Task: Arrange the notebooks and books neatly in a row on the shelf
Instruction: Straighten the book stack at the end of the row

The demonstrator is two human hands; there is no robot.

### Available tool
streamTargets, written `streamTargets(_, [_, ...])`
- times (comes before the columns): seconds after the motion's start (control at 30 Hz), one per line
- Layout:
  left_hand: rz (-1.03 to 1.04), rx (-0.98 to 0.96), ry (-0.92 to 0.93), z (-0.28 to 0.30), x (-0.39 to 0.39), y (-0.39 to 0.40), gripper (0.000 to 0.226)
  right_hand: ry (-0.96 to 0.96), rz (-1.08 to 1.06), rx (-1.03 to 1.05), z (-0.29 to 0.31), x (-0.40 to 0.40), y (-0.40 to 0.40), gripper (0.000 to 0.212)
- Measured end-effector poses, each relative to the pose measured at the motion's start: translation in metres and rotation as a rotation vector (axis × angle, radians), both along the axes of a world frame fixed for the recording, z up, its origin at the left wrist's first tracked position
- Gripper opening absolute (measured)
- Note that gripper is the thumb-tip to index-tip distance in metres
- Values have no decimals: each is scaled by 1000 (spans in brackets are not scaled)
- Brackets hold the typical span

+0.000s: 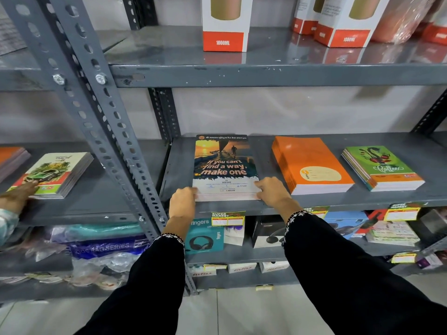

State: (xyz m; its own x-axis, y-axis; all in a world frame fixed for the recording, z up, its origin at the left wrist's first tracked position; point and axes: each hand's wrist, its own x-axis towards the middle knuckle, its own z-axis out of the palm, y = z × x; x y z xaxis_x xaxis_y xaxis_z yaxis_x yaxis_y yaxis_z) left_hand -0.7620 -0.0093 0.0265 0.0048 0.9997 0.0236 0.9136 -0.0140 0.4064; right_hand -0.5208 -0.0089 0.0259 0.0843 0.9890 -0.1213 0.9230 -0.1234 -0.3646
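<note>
A stack of notebooks with a sunset cover reading "If you can't find a way, make one" lies flat on the grey metal shelf. My left hand grips the stack's near left corner. My right hand grips its near right corner. To the right lies a stack of orange notebooks, turned slightly askew. Further right sits a stack of green-covered notebooks. All three stacks lie apart from each other.
A slotted upright post divides the bays. In the left bay another person's hand rests on a green-and-red notebook stack. White-and-red 1000ML boxes stand on the shelf above. Headphone boxes and price tags sit below.
</note>
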Motion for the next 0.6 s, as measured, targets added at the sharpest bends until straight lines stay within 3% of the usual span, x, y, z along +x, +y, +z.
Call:
streamTargets(0.37, [-24,-1,-4,-1,-1,1,29,28,8,-7,-2,7,3,39])
streamTargets(0.5, [-43,7,52,-4,-1,4,30,-124,80,-44,-1,4,0,35])
streamTargets(0.6, [-52,-20,138,-4,1,3,35,-267,123,-56,-3,-2,-7,43])
